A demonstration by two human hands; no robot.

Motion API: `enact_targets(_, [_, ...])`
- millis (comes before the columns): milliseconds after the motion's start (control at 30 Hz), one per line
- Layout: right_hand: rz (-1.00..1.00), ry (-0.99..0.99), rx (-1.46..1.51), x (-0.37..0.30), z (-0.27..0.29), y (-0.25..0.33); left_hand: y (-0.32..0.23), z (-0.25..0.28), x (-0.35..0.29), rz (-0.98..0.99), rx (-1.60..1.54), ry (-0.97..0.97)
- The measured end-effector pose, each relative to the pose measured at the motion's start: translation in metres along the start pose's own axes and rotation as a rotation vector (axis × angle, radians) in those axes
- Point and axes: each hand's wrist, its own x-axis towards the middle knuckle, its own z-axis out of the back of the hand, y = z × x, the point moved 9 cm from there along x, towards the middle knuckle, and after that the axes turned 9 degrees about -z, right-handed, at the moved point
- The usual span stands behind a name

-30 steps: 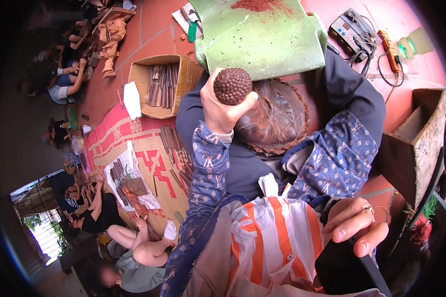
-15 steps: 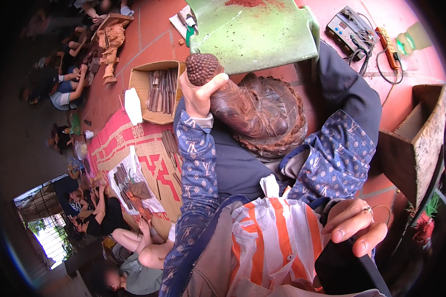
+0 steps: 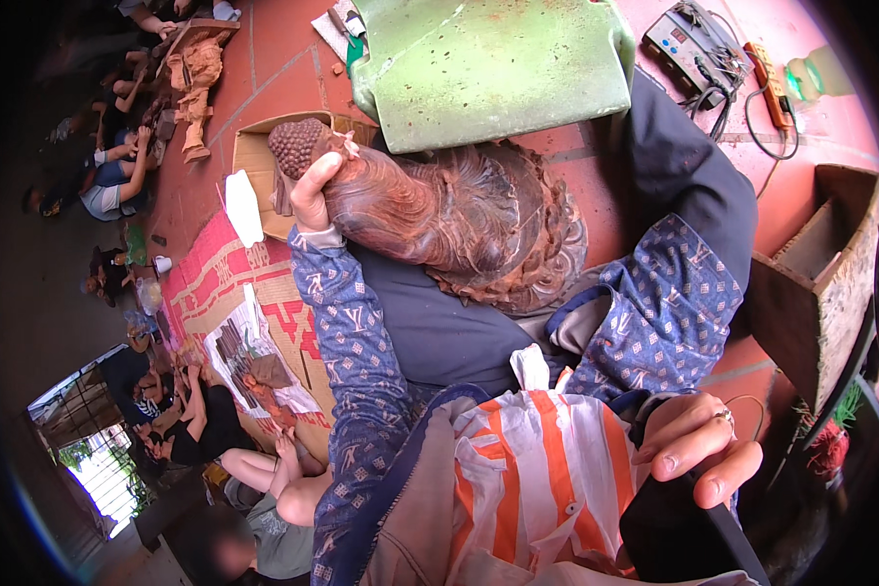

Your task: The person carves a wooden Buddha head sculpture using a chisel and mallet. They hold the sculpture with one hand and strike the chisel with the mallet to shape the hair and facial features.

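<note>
A dark brown carved wooden Buddha statue (image 3: 469, 210) lies tilted across my lap. Its knobbly head points left and its ruffled base points right. Around its neck, just under the head, my left hand (image 3: 314, 193) is closed, thumb on top. Low on the right, my right hand (image 3: 701, 444) has its fingers bent over the upper end of a black, flat, smooth object (image 3: 689, 527), whose exact kind I cannot make out. A ring shows on one finger. The palm side of both hands is hidden.
A green plastic stool (image 3: 498, 73) stands beyond the statue. Left are a cardboard box (image 3: 254, 151) and a patterned mat (image 3: 215, 278) with carving tools. A control box (image 3: 693, 49), an orange power strip (image 3: 767, 83) and a wooden box (image 3: 820, 264) lie right. Other people sit left.
My left hand has moved left, carrying the statue's head with it; the statue now leans lower and more stretched out, over the cardboard box. My right hand has stayed in place.
</note>
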Motion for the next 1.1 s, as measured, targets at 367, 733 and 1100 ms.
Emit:
enact_targets(367, [-0.109,0.073,0.0,0.021,-0.008,-0.027,-0.013,-0.041,-0.014,-0.156,0.093,0.28])
enact_targets(733, [-0.091,0.085,0.02,0.02,-0.007,-0.022,-0.052,-0.054,-0.07,-0.231,0.377,-0.23])
enact_targets(1100, [-0.087,0.124,0.035,0.014,-0.004,-0.016,-0.079,-0.06,-0.05,-0.322,1.096,-0.456])
